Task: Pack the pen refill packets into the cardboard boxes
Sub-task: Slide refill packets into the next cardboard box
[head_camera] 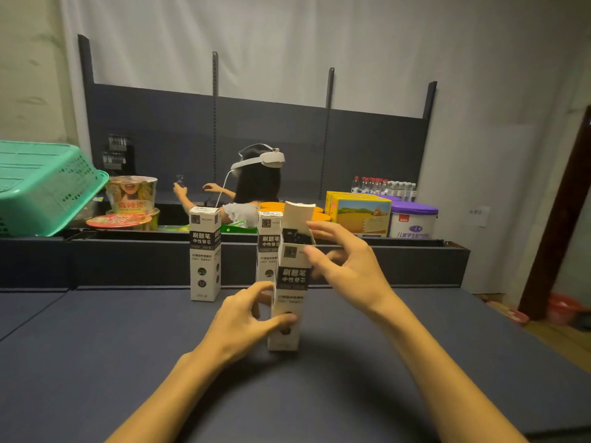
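Cardboard box [289,282] upright on dark table [128,362], top flap [299,212] raised, dark refill packets [295,236] visible in the mouth. Two more boxes behind: one [205,254] closed and well to the left, one [268,247] just behind the open box, partly hidden.

Step in hand, judged: seating packets and closing the flap. To do well: keep base flat on table, brace low, press packets fully below the rim, then fold flap forward and tuck without crushing the side tabs.

Left hand [246,318]: fingers curled round lower part of box, thumb across front face; gripping to steady.

Right hand [345,263]: fingers spread and fairly straight, thumb tip touching upper right edge near the mouth; holds nothing. Contact of the other fingers with box: cannot tell.
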`<control>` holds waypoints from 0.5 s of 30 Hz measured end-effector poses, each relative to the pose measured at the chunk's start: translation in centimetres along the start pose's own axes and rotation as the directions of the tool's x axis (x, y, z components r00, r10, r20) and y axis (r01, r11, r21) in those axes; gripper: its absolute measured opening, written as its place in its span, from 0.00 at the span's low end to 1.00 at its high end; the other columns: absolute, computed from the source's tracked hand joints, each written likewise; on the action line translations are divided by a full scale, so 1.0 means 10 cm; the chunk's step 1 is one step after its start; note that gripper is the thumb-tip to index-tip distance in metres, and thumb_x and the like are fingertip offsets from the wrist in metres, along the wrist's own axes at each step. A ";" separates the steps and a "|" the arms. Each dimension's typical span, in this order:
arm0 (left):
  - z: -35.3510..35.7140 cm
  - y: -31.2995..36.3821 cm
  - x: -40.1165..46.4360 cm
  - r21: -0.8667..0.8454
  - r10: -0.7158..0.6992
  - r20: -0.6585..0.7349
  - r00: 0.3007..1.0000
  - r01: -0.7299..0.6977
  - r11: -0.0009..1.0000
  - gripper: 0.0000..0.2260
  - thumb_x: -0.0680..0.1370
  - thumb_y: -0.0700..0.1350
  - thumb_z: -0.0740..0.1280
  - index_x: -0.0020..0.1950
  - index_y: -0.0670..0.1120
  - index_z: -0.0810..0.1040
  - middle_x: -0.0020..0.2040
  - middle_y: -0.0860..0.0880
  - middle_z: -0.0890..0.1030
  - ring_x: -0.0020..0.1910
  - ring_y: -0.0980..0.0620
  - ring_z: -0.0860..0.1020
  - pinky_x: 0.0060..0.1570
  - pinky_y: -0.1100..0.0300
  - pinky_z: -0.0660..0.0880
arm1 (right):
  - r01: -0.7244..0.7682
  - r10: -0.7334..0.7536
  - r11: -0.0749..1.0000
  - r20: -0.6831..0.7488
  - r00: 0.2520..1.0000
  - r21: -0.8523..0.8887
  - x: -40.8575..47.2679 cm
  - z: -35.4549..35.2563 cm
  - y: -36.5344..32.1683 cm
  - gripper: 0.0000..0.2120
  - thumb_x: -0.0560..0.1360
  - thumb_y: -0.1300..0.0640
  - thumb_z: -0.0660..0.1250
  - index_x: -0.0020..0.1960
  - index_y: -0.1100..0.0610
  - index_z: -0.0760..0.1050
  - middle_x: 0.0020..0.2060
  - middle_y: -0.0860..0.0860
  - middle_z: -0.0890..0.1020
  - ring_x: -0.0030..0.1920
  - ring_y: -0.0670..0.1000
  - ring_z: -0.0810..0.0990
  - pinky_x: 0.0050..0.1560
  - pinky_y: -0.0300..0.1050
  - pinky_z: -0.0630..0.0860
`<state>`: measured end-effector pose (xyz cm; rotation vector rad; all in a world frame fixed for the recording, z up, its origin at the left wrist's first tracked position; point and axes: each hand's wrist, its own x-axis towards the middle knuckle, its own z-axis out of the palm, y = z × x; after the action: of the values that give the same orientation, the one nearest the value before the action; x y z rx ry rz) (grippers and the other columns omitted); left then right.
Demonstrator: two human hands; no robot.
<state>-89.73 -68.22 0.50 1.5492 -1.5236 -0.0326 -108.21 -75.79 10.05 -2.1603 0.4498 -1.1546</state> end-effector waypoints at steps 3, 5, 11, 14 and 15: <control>0.03 0.08 0.00 -0.021 -0.008 0.080 0.997 0.010 1.000 0.29 0.62 0.75 0.63 0.59 0.66 0.67 0.51 0.66 0.77 0.45 0.64 0.76 0.42 0.65 0.76 | -0.037 0.036 0.998 0.018 0.999 0.045 0.01 0.02 -0.01 0.17 0.78 0.54 0.66 0.66 0.46 0.72 0.62 0.48 0.77 0.42 0.53 0.85 0.39 0.48 0.84; 0.03 0.10 0.00 -0.016 -0.020 0.112 0.994 0.022 1.000 0.32 0.63 0.75 0.63 0.63 0.64 0.67 0.51 0.66 0.76 0.44 0.62 0.77 0.44 0.62 0.77 | -0.059 0.057 0.997 0.034 0.998 0.051 0.02 0.01 -0.01 0.16 0.79 0.55 0.65 0.66 0.46 0.72 0.60 0.48 0.78 0.42 0.57 0.84 0.39 0.48 0.84; -0.03 0.10 0.01 0.034 -0.046 0.126 0.991 0.042 0.999 0.28 0.68 0.69 0.65 0.66 0.63 0.65 0.52 0.64 0.76 0.43 0.57 0.78 0.44 0.63 0.77 | -0.054 0.053 0.998 0.071 0.996 0.012 0.07 -0.01 0.05 0.14 0.80 0.54 0.63 0.64 0.47 0.74 0.62 0.51 0.78 0.47 0.54 0.83 0.38 0.41 0.81; -0.07 0.12 0.05 0.008 -0.044 0.066 0.997 0.043 0.999 0.25 0.69 0.67 0.64 0.65 0.62 0.68 0.50 0.64 0.78 0.43 0.60 0.77 0.41 0.67 0.75 | -0.048 0.045 0.998 0.091 0.995 0.032 0.10 -0.07 0.11 0.14 0.80 0.54 0.63 0.65 0.48 0.75 0.63 0.49 0.76 0.49 0.50 0.82 0.37 0.39 0.80; -0.08 0.15 0.08 -0.016 -0.038 0.034 0.999 0.039 0.999 0.25 0.70 0.66 0.64 0.65 0.62 0.68 0.49 0.63 0.79 0.44 0.60 0.77 0.40 0.67 0.74 | -0.049 0.045 0.998 0.098 0.994 0.041 0.11 -0.10 0.13 0.14 0.80 0.54 0.62 0.65 0.49 0.75 0.63 0.49 0.76 0.50 0.48 0.82 0.37 0.38 0.79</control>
<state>-90.25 -68.08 2.26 1.5721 -1.5159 -0.0933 -108.43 -77.70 10.25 -2.1457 0.4263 -1.0200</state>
